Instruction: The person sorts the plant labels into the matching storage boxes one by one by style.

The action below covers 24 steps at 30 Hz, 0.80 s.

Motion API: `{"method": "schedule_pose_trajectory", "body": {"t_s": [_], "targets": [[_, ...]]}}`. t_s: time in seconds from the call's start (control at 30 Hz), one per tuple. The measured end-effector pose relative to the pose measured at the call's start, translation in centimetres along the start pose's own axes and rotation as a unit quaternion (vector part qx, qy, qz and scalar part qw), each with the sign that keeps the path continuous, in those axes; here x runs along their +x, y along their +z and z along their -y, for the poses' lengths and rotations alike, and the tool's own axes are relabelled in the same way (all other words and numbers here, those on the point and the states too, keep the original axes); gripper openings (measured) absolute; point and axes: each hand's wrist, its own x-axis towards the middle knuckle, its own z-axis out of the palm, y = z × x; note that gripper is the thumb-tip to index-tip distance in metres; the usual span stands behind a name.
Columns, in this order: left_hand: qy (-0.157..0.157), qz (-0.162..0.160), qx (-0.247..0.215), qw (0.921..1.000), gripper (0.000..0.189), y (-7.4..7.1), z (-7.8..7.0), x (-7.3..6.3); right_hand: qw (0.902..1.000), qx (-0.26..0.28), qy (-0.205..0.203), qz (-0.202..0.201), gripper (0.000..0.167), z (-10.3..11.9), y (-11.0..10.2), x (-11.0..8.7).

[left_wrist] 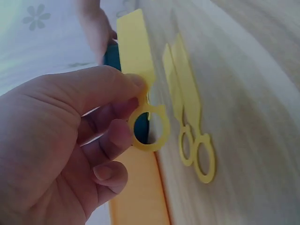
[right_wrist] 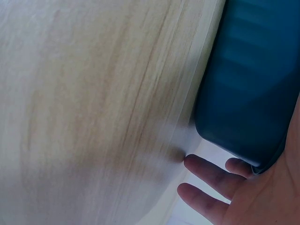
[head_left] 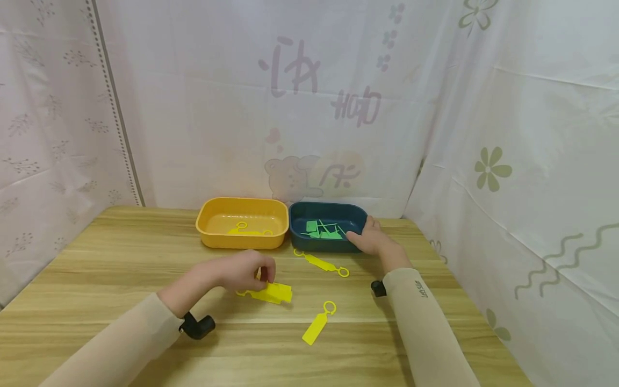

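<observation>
My left hand pinches a yellow tag with a ring end between thumb and fingers, above the table. In the left wrist view, more yellow ring tags lie side by side on the wood behind it. My right hand holds the right end of the dark blue bin, its thumb at the front rim and the fingers around the far corner. Green flat pieces lie inside that bin. One yellow tag lies near the table's middle, and another yellow strip with rings before the blue bin.
A yellow bin stands left of the blue one, their ends touching, with a few yellow tags in it. Both sit at the back of the wooden table. Patterned white curtains hang behind and at the sides.
</observation>
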Motion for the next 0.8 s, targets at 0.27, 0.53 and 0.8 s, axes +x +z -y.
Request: {"method": "schedule_pose_trajectory", "body": {"t_s": [0.27,0.53,0.8], "targets": [[0.005,-0.059,-0.002,0.9983,0.013,-1.6,-0.5,-0.2,1.0,0.003,0.003,-0.004,0.113,-0.2,0.0,0.2],[-0.027,-0.166,0.01,0.9856,0.012,-3.5,-0.2,-0.2,1.0,0.001,0.002,-0.003,0.113,-0.2,0.0,0.2],[-0.046,-0.247,0.014,0.9679,0.01,-5.5,-0.3,-0.4,1.0,0.006,0.002,-0.004,0.111,0.0,0.0,-0.1]]}}
